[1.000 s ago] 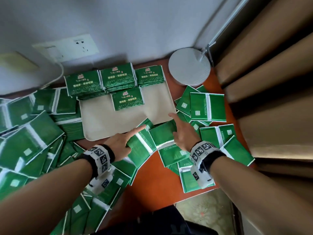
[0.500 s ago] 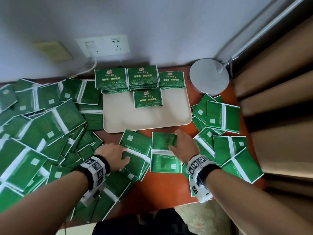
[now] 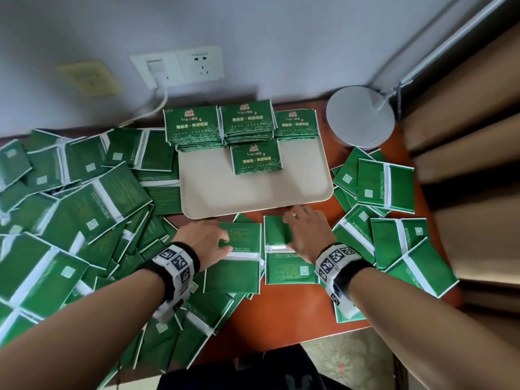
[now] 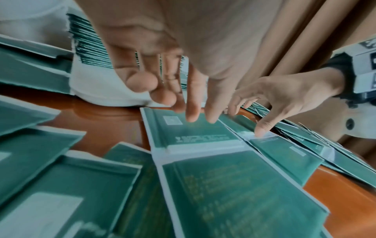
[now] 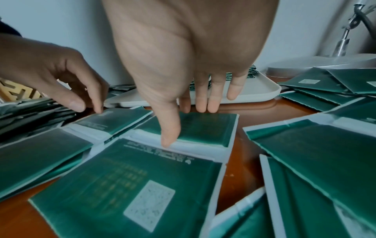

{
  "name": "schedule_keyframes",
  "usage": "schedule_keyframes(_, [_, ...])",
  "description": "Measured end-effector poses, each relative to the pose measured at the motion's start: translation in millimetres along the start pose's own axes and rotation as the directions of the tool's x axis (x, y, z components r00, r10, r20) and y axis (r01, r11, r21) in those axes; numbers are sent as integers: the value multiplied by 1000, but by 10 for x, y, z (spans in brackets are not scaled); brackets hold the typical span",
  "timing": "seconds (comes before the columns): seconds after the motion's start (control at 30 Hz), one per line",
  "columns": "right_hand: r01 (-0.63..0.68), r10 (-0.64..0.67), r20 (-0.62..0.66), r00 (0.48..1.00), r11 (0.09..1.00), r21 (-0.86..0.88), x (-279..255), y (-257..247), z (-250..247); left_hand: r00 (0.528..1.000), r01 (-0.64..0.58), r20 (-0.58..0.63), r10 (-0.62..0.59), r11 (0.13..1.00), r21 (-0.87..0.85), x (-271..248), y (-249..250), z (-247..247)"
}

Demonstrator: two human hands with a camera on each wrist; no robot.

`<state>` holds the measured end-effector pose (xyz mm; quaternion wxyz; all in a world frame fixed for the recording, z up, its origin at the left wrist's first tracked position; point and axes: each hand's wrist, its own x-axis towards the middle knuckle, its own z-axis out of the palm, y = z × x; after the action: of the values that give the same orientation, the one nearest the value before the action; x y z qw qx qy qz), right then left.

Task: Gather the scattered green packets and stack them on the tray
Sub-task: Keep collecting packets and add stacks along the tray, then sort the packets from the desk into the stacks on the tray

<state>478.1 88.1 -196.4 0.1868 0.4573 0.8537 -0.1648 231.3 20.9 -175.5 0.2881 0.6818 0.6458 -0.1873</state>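
Orange-brown tabletop (image 3: 284, 311) against a pale wall carries scattered green packets (image 3: 92, 198), each glossy with a white centre band and a small white code patch. A cream tray (image 3: 253, 190) holds 3 neat stacks along its far edge and 1 packet (image 3: 255, 159) in front. Left hand (image 3: 204, 243) and right hand (image 3: 306, 235) lie with fingers extended on 2 side-by-side packets just before the tray, gripping nothing.

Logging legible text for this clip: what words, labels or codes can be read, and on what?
Stacked packets on the tray: red logo, pale Chinese print, too blurred to quote.
Packet under the right hand: fine print, QR-like square, unreadable.
Wristbands: black-and-white square markers, no words.
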Motion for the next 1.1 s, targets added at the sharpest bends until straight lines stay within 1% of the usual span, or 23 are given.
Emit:
schedule_keyframes(0.1, [-14,14,14,1000,999,-40,40,0,25,996,-94,-3,94,995,-36,153,47,27])
schedule_keyframes(0.17, [-34,35,18,999,999,-36,77,-10,37,991,-133,-27,132,991,-31,238,70,70])
schedule_keyframes(0.33, [-87,90,63,994,995,-57,206,-50,6,979,-152,-144,146,988,-31,323,117,126])
schedule_keyframes(0.43, [-65,73,88,993,994,-87,253,-64,-16,972,-154,-182,151,988,-4,336,148,155])
schedule_keyframes(0.6, [5,14,146,989,991,-130,319,-53,-35,983,-106,-143,111,993,46,387,215,153])
schedule_keyframes(0.7, [61,-26,177,984,979,-195,362,-33,-47,990,-81,-109,94,989,120,396,283,149])
schedule_keyframes(0.8, [89,-54,181,982,977,-194,351,-13,-84,995,-51,-79,67,982,181,416,351,116])
schedule_keyframes(0.93, [123,-98,195,976,985,-119,345,38,-99,998,-46,43,37,970,240,498,421,7])
schedule_keyframes(1.03, [108,-86,244,966,991,-79,400,68,-122,995,-63,88,38,952,299,576,446,-84])
schedule_keyframes(1.1, [110,-87,271,959,992,-68,444,49,-145,995,-77,90,51,945,318,583,462,-108])
